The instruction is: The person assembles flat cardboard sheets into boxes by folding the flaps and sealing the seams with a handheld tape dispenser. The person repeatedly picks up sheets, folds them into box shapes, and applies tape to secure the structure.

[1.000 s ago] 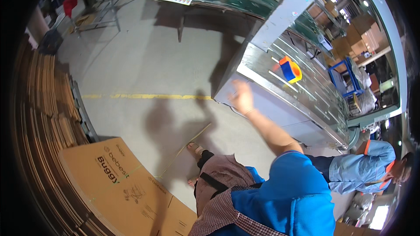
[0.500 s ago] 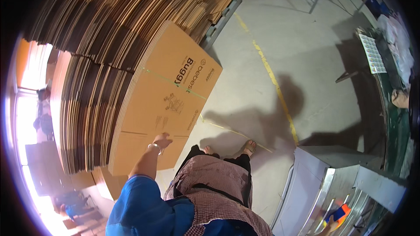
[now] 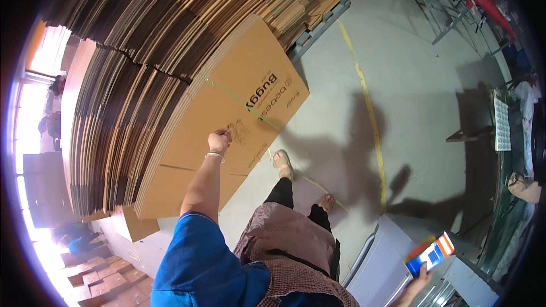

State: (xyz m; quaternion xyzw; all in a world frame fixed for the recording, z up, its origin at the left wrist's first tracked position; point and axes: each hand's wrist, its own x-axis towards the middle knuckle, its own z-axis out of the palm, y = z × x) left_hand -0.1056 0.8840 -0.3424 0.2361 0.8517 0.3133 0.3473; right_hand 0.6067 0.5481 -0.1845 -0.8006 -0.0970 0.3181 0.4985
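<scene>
My left hand (image 3: 220, 141), with a pale bracelet at the wrist, is held out over a strapped bundle of flat brown cardboard boxes (image 3: 227, 85). Its fingers are curled closed and nothing shows in them; whether it touches the cardboard I cannot tell. Green strapping (image 3: 236, 101) runs across the bundle, which leans against a tall stack. At the lower right, my right hand (image 3: 422, 279) grips a blue, white and orange packet (image 3: 433, 254), somewhat blurred, above a grey cabinet.
Tall stacks of flattened cardboard (image 3: 114, 119) fill the left side. A grey cabinet (image 3: 392, 244) stands at the lower right. A yellow line (image 3: 369, 113) marks the grey floor. Metal frames with a red part (image 3: 483, 3) stand at the far right, and a green-edged bench (image 3: 503, 187) runs nearer.
I have stepped forward, one foot now ahead by the bundle. My left hand moved farther along the cardboard and its fingers closed. My right hand lifted the packet forward over the cabinet.
</scene>
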